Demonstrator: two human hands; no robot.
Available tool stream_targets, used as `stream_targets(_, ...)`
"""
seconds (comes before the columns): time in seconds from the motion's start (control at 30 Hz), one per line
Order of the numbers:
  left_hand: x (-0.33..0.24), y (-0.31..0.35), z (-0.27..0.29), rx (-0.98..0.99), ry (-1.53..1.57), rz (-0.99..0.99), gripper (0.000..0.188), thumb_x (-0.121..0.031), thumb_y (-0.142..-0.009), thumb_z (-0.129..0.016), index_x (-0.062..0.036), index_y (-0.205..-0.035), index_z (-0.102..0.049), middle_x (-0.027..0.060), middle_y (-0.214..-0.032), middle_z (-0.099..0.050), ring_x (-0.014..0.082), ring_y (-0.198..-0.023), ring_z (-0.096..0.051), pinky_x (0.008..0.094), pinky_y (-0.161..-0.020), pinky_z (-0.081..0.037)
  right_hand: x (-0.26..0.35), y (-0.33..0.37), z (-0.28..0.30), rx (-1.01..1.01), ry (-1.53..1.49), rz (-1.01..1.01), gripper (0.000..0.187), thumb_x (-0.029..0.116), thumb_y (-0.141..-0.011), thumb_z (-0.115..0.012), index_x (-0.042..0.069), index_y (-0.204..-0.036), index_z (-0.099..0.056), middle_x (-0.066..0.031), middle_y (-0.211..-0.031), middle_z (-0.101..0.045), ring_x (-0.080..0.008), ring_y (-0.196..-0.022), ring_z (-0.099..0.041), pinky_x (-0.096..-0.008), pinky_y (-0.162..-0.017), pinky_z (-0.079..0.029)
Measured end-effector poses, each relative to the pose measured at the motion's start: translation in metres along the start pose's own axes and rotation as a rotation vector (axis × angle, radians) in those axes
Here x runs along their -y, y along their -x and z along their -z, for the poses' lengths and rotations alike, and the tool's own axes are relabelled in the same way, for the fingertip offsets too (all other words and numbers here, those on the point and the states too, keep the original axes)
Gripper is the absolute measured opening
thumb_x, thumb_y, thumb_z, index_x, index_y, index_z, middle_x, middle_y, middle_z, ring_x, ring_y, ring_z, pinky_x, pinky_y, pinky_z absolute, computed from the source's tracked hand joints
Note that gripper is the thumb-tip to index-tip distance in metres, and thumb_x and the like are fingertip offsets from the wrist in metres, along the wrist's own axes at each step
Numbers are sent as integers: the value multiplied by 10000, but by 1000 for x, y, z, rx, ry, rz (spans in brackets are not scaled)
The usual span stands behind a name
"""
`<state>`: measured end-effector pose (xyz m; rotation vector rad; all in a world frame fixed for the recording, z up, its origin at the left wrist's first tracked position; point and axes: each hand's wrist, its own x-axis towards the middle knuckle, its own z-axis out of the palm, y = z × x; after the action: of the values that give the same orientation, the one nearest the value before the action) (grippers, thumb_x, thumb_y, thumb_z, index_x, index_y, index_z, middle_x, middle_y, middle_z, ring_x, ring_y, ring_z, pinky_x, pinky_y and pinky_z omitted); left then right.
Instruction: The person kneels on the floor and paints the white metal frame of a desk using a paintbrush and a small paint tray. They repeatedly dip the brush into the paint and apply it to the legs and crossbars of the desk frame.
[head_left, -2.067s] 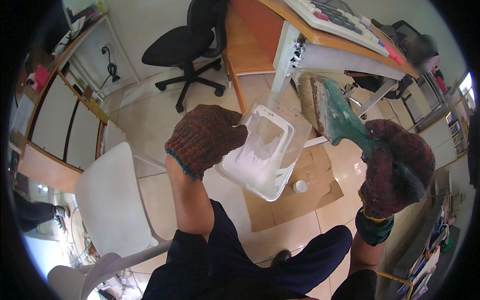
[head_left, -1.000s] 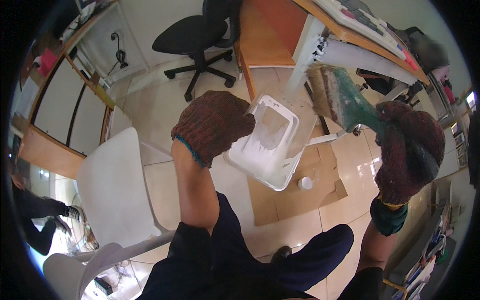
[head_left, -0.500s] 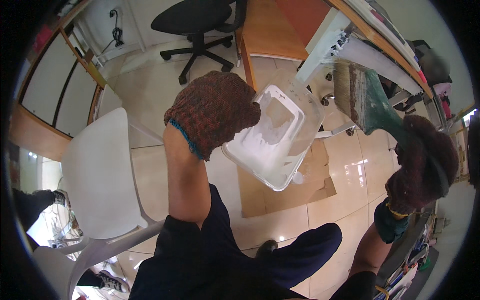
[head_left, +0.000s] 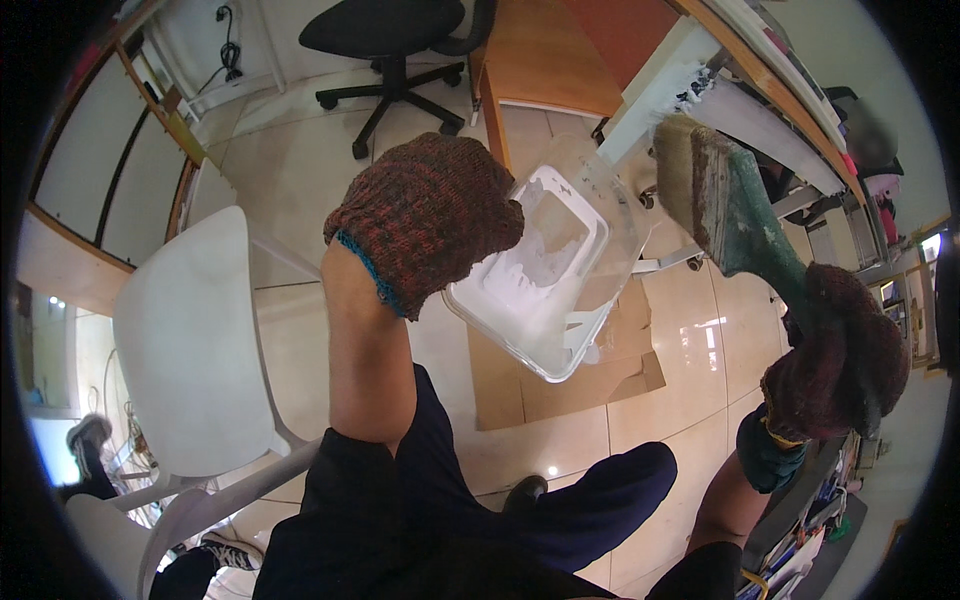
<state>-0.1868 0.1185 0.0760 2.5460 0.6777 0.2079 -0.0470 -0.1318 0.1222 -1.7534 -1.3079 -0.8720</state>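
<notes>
My left hand point(head_left: 430, 220), in a brown-red knitted work glove, is closed on the left side of a clear plastic container point(head_left: 598, 330). White paint point(head_left: 525, 265) coats its inside, and the container is tilted in the air in front of me. My right hand point(head_left: 840, 355), gloved the same way, grips the green handle of a wide paintbrush point(head_left: 740, 205). The pale bristles point up and left, close in view to a white panel point(head_left: 660, 90) with dark marks. Whether they touch it I cannot tell.
Flattened cardboard point(head_left: 560, 385) lies on the tiled floor below the container. A white chair point(head_left: 190, 340) stands at my left, with another person's shoe point(head_left: 235, 552) near it. Ahead are a black swivel chair point(head_left: 385, 30) and a wooden desk point(head_left: 540, 60).
The brush and my right hand have shifted slightly, the hand a little lower. My left hand still holds the container in nearly the same place. The other person's foot at far left has moved.
</notes>
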Motion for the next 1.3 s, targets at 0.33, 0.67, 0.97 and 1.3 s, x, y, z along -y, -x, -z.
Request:
stream_targets(0.33, 9, 1, -5, -80, 49, -112, 382, -338, -736, -643, -13, -930, -695, 177, -807, -667, 296, -736, -652, 362, -696, -515, 4, -3, 7, 64, 154, 168, 303, 225, -840, -619, -59, -940, -651, -156, -866, -681, -200, -717, -656, -284, -620, -517)
stream_targets(0.67, 9, 2, 0, -75, -51, -208, 358, -322, -741, -639, -23, -929, -696, 174, -809, -667, 292, -731, -653, 366, -688, -516, 1, -4, 6, 184, -75, 319, 257, 76, -809, -666, -24, -1025, -569, -246, -972, -646, -311, -842, -663, -390, -683, -552)
stream_targets(0.97, 6, 7, 3, -21, -8, -136, 300, -308, -747, -605, -39, -849, -688, 139, -779, -654, 281, -729, -640, 375, -675, -505, -1, 7, 13, 225, -186, 256, 243, 148, -803, -688, 4, -974, -594, -229, -994, -648, -291, -868, -662, -376, -733, -542)
stream_targets(1.3, 11, 9, -1, -81, -12, -233, 270, -255, -738, -530, -26, -747, -673, 137, -649, -631, 284, -626, -630, 394, -630, -509, -1, 18, 35, 320, 364, 50, 422, 252, -739, -683, 163, -1147, -623, -34, -1049, -664, -226, -986, -608, -336, -923, -416)
